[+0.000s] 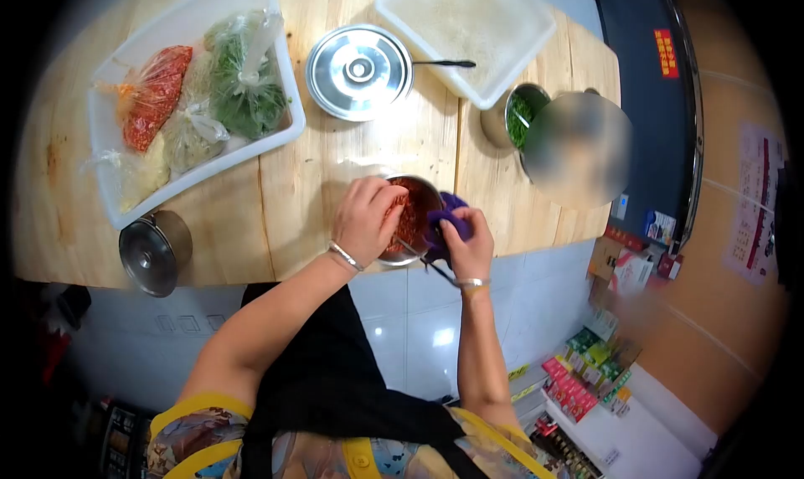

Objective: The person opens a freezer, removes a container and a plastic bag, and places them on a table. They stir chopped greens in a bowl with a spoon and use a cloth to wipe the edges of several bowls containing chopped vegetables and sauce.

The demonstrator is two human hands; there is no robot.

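Observation:
A metal pot with red chopped food inside stands near the table's front edge. My left hand reaches over its left rim with the fingers bent and pressed together; what lies between the fingertips is hidden. My right hand is closed on a purple cloth at the pot's right rim. A thin metal handle slants out of the pot below my left fingertips. A dark handle or strap shows under my right hand.
A white tray at left holds bags of red food and greens. Behind the pot are a lidded metal pot and a white bin. A lidded pot sits by the front-left edge. At right are chopped greens in a pot.

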